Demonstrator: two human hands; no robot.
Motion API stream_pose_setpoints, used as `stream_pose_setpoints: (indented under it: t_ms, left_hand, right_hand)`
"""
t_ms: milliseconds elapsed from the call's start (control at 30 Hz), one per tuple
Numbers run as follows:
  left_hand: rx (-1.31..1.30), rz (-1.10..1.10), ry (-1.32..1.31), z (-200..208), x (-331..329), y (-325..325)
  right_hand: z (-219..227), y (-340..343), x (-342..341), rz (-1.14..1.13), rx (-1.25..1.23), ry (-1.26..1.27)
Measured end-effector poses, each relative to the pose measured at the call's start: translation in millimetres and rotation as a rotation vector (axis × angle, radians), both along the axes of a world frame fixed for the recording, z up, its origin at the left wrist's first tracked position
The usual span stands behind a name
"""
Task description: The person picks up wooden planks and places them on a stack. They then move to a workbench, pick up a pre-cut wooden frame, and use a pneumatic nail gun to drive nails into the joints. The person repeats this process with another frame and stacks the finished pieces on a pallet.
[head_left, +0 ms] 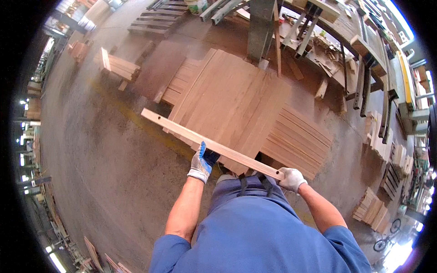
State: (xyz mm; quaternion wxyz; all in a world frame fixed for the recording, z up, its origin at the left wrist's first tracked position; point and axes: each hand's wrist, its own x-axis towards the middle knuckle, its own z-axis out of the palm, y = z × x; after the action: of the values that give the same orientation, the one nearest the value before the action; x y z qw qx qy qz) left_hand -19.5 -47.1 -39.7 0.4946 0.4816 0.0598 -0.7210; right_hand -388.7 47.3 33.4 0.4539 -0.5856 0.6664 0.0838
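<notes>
A long, light wooden rail (214, 144) with a dark hole near each end is held across the front of my body, its left end farther from me than its right. My left hand (202, 164), in a white glove with a blue palm, grips it from below near the middle. At the right end, my right hand (292, 179), also gloved, is closed round the rail beside the hole. Just beyond lies a wide wooden panel (232, 98) on a stack. Slatted boards (298, 139) stick out on its right, and more boards (182, 81) on its left.
A grey metal post (261, 32) stands behind the stack. Steel racks with clamps (364, 59) run along the right. Bundled wood pieces (119, 67) and a slatted pallet (157, 18) lie at the far left. Another wood stack (371, 210) sits low on the right, near a bicycle (387, 234).
</notes>
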Motion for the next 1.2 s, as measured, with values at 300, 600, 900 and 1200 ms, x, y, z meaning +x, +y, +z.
stream_pose_setpoints:
  t_ms: [300,600,900,1200]
  left_hand:
    - [0.149,-0.409,-0.161,-35,3,60]
    - [0.496,-0.568,-0.502,-94,96,198]
    - [0.26,-1.082,-1.099,-69,69,233]
    - [0.433,-0.802,-0.896,-35,62,231]
  right_hand:
    - [-29,-15,35,-0.235,-0.059,0.049]
    - [-53,-59,37,-0.408,-0.09,0.194]
    - [-83,-140,64,-0.34,-0.131,0.198]
    - [-122,-155,110,-0.332,0.023,0.048]
